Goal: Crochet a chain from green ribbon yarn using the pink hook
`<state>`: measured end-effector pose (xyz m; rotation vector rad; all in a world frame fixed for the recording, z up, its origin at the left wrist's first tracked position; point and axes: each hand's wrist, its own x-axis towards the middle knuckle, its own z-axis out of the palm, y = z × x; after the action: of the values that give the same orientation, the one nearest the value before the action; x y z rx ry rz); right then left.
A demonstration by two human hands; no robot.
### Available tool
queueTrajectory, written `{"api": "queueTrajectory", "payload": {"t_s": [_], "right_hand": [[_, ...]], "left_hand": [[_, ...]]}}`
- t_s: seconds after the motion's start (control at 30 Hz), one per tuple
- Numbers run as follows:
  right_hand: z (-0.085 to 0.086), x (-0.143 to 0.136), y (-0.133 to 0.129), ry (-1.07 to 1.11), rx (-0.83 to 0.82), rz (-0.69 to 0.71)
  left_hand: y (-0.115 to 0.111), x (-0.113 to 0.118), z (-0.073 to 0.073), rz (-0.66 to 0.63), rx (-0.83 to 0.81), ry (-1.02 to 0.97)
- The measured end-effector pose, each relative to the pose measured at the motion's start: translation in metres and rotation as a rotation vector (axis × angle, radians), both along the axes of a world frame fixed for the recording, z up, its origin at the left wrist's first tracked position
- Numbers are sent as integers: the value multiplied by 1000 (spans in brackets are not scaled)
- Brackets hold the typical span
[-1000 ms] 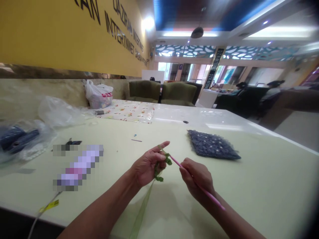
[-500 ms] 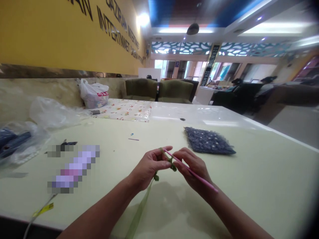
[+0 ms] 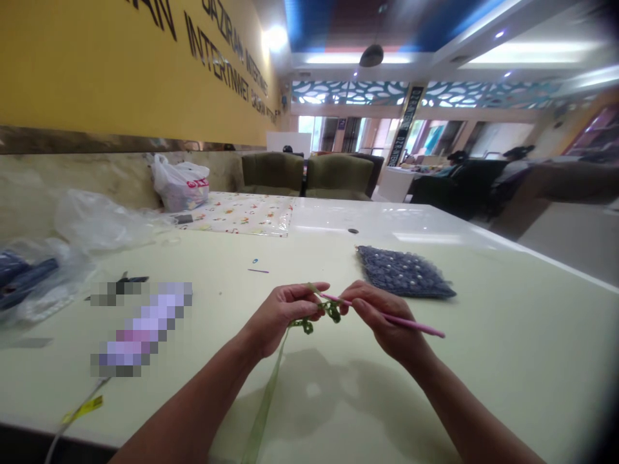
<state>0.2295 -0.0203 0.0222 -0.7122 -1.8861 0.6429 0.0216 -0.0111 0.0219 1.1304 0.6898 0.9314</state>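
My right hand (image 3: 382, 316) is closed round a pink crochet hook (image 3: 413, 324), whose tip points left to the work between my hands. Pinched in my left hand (image 3: 290, 314) is a small piece of green crochet (image 3: 333, 312), with a curled end hanging below the fingers. Green ribbon (image 3: 265, 412) passes over the left index finger and runs down from that hand to the table's near edge. Both hands are just above the tabletop, close together. Whether the hook's tip sits inside a loop is too small to tell.
A dark blue-grey beaded crochet piece (image 3: 405, 272) lies beyond my right hand. A thin needle-like stick (image 3: 258, 270) rests ahead. On the left are a blurred-out lilac object (image 3: 145, 328), a dark tool (image 3: 126, 281), clear plastic bags (image 3: 104, 219) and a white carrier bag (image 3: 176, 183).
The hook has turned flatter, its back end swinging up and right. My right hand has rotated with it. More of the green crochet shows below my fingers.
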Motion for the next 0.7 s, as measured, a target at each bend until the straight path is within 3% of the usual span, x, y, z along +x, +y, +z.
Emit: {"api": "queueTrajectory", "payload": {"t_s": [0.33, 0.7], "right_hand": [[12, 12, 1, -161, -53, 121], [11, 8, 1, -228, -15, 57]], "left_hand": [[2, -5, 2, 7, 23, 48], [-1, -3, 1, 100, 185, 146]]}}
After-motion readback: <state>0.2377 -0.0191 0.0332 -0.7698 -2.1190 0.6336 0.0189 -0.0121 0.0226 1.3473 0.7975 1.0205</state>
